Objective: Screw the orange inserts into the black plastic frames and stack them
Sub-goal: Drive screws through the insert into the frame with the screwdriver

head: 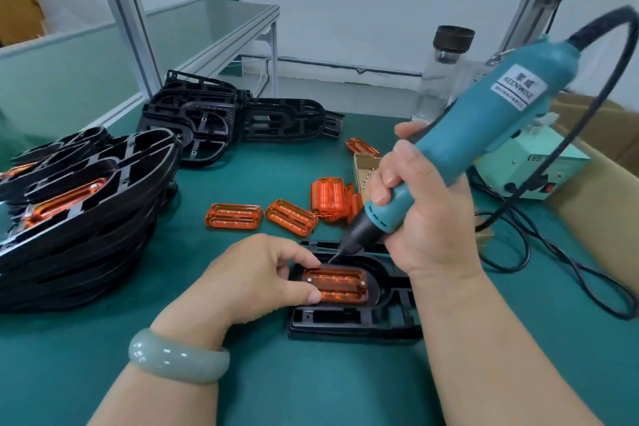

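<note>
Green matting covers the tabletop [311, 391], which is set under an aluminium-profile rack. The task is judged well past halfway. Largest on the tabletop is a tall stack of finished black plastic frames [79, 235] at the left. Orange is seen in two places in its upper layers, and the frames, clearly many, cannot be counted exactly. Behind it a smaller pile of bare black plastic frames [207, 117] is left to do, at least three being made out.

A teal corded electric screwdriver [484, 121] is gripped in the right hand [432, 228], the fingers wrapped round its barrel, and its bit is set at the far edge of the insert in work. One black plastic frame in work [352, 325] lies flat near the front edge, between the hands.

Loose translucent orange inserts [233, 216] are scattered in the middle. Two lie flat side by side, one lies farther back, and a cluster stands on edge whose count cannot be told. One seated orange insert [337, 284] is held in the frame's oval recess, pinched at its left end between thumb and forefinger of the left hand [256, 280]. Two small silver screws [363, 282] are seen in it, one at each end; whether more are needed cannot be told.
</note>
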`<state>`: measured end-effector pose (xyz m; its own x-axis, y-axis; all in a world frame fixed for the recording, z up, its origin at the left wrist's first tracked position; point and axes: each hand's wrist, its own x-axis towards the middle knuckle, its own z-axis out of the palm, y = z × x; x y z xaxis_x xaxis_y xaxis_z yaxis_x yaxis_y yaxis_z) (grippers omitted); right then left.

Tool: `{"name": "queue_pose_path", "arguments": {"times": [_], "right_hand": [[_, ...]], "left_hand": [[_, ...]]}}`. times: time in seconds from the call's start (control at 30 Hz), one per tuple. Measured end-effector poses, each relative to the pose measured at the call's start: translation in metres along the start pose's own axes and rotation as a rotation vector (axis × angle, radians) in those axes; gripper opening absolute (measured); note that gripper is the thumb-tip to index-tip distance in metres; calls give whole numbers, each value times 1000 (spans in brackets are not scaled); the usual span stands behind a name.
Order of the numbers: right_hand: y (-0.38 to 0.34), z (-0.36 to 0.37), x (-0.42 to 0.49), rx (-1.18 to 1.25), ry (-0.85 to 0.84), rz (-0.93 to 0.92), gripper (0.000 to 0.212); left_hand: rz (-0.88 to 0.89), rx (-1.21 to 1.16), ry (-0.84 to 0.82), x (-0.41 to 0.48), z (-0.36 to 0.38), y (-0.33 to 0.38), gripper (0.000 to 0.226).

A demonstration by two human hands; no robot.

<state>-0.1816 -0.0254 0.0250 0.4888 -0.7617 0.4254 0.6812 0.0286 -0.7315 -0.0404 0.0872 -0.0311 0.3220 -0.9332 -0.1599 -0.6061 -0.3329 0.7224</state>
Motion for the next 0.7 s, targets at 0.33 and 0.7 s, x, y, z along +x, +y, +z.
{"name": "queue_pose_path", "arguments": {"times": [0.33,0.7], "right_hand": [[-2,-60,-8,351,383,21,2],[-6,-75,-6,465,459,6,5]], "left_hand": [[49,-92,152,1,1,3,7],[247,478,126,27,23,56,32]]}}
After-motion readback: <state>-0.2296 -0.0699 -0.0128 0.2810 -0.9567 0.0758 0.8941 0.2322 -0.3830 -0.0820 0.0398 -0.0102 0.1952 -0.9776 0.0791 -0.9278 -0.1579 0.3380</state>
